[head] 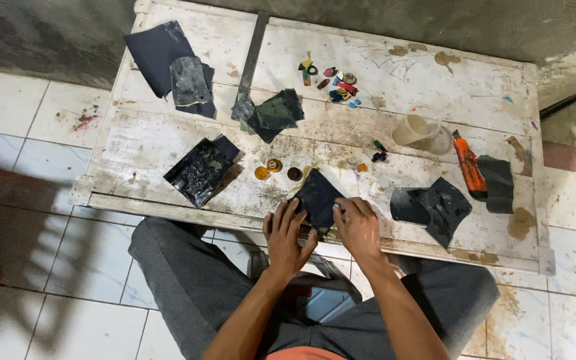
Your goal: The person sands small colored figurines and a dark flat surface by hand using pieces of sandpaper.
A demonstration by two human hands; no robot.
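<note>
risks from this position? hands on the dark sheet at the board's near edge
1. The dark sheet lies at the near edge of the white board, pressed by the left hand and right hand; it could slide off toward the lap.
2. The small amber pieces sit loose just beyond the sheet; a hand sweep may scatter them.
3. The clear plastic cup stands near the orange cutter; reaching for one could tip the other.

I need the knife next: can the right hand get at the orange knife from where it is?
Probably yes. The right hand is on the dark sheet, and only flat dark sheets lie between it and the orange knife.
</note>
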